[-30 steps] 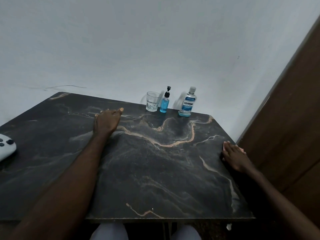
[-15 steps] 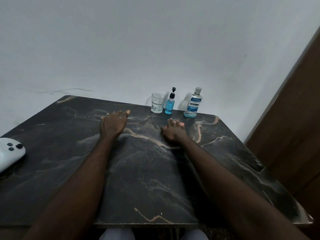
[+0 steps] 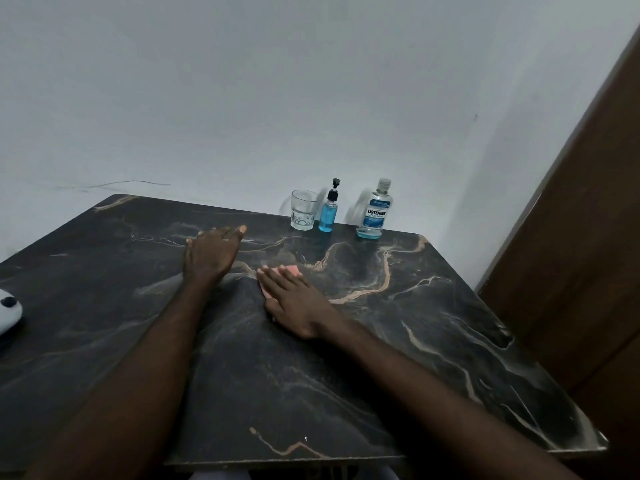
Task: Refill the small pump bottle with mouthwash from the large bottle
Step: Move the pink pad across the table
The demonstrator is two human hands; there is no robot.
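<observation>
The small pump bottle (image 3: 327, 216), blue liquid inside and a black pump on top, stands at the table's far edge by the wall. Just right of it is the large mouthwash bottle (image 3: 374, 213), clear with a blue label and only a little blue liquid at the bottom, cap on. My left hand (image 3: 211, 254) lies flat, palm down, on the dark marble table (image 3: 415, 341), well short of the bottles. My right hand (image 3: 294, 299) rests flat, fingers stretched, on a pink cloth (image 3: 292, 270) that peeks out beyond the fingertips.
An empty drinking glass (image 3: 304, 209) stands left of the pump bottle, nearly touching it. A white controller (image 3: 8, 311) lies at the table's left edge. A brown wooden door (image 3: 588, 271) rises beside the table's right side. A pale wall is behind.
My right hand has come from the table's right edge to the middle, then slid left and nearer over the pink cloth. The left hand has stayed put.
</observation>
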